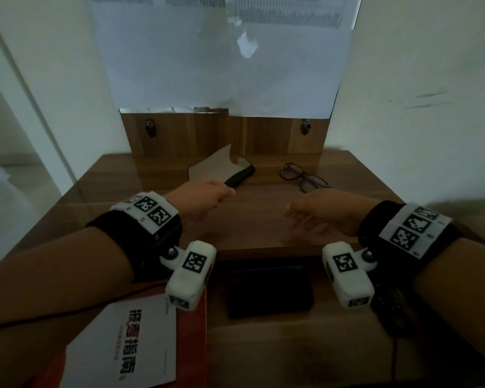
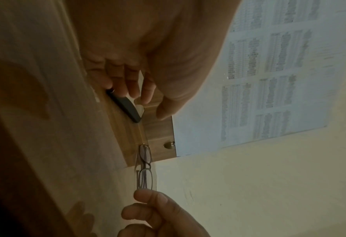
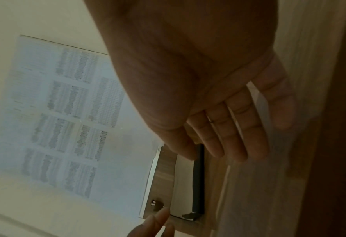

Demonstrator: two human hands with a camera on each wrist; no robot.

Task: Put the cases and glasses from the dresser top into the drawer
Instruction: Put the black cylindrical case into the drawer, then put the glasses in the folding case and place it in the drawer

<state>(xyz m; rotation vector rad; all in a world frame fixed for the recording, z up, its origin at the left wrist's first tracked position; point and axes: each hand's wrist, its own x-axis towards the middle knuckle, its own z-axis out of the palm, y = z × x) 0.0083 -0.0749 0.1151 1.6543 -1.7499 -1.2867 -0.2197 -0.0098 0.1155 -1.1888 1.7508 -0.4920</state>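
An open black glasses case with a pale lid lies at the back of the dresser top; it also shows in the left wrist view and the right wrist view. My left hand reaches its near end with fingers loosely bent; I cannot tell if they touch it. Dark-framed glasses lie to the right. My right hand hovers just in front of them, fingers straight, holding nothing. A black case lies in the open drawer below.
In the drawer, a white booklet on a red folder lies at the left and a black remote at the right. A wooden back panel with two knobs and a paper-covered mirror rise behind the dresser top. Walls flank both sides.
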